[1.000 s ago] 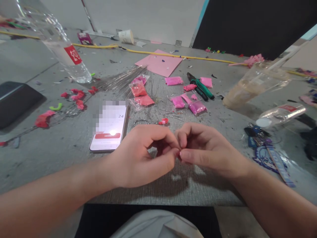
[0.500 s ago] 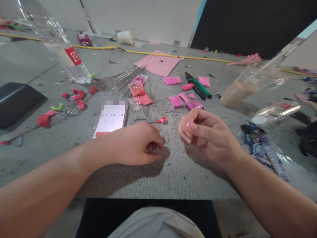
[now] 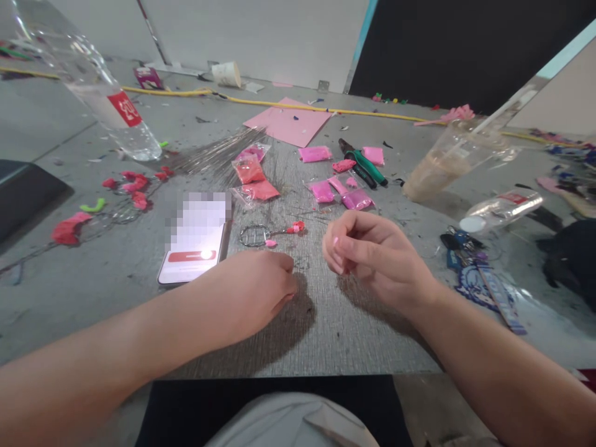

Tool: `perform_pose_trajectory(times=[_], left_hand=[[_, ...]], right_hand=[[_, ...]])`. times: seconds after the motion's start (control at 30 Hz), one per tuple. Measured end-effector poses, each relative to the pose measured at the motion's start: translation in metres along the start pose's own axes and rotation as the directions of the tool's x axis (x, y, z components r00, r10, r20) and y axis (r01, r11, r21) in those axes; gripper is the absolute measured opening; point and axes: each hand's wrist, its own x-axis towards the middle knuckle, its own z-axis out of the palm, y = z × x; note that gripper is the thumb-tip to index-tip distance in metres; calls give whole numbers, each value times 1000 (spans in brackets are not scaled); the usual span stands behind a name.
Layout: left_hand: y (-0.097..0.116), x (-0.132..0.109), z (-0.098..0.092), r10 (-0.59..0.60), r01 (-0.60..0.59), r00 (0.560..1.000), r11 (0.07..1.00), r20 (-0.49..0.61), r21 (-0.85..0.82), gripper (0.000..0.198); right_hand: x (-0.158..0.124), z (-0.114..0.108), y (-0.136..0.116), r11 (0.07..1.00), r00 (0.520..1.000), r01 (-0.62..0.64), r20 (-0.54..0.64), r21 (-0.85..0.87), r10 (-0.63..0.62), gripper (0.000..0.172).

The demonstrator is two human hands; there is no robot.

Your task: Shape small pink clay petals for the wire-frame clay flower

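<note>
Your right hand (image 3: 379, 257) pinches small pink bit (image 3: 336, 239); press lightly, avoid flattening. Your left hand (image 3: 258, 285) curls near wire loop (image 3: 255, 236); can't tell its grip.

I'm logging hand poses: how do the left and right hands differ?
The left hand shows mostly its back, while the right hand shows its thumb and curled fingers. The right hand pinches a small pink bit; whatever the left hand may hold is hidden. Both are bare.
</note>
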Motion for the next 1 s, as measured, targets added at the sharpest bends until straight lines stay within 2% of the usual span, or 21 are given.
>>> perform_pose_trajectory(times=[0.1,0.13,0.2,0.3,0.4,0.47,0.57,0.7,0.83,1.0], left_hand=[[-2,2,-1,23,-23,1000,1000,-12,11,21],[-2,2,-4,36,-37,998,999,-48,-20,19],[-1,3,-12,49,-75,981,988,-190,-137,17],[6,3,-26,-42,-139,881,929,-471,-342,12],[16,0,-28,-270,-131,758,829,-594,-544,9],[21,0,-22,-357,-184,714,735,-603,-653,10],[24,1,-12,-395,-258,720,610,-570,-749,12],[25,3,-7,-410,-268,749,530,-520,-805,14],[27,3,-8,-417,-281,746,509,-519,-813,18],[30,2,-6,-416,-283,728,543,-546,-790,21]], right_hand=[[-2,0,0,1000,1000,7,16,5,-7,20],[-2,0,0,1000,1000,13,20,13,-13,19],[-4,0,-1,999,999,38,11,22,-39,18],[-7,1,-2,992,992,122,-27,-41,-123,16],[-10,6,-3,954,972,228,-3,-192,-233,16],[-13,10,-3,913,960,278,51,-299,-275,17],[-15,17,-3,843,937,349,125,-410,-327,17],[-15,20,-3,792,907,421,184,-442,-380,15],[-15,21,-3,785,913,407,172,-467,-371,13],[-15,22,-5,781,910,414,182,-467,-373,13]])
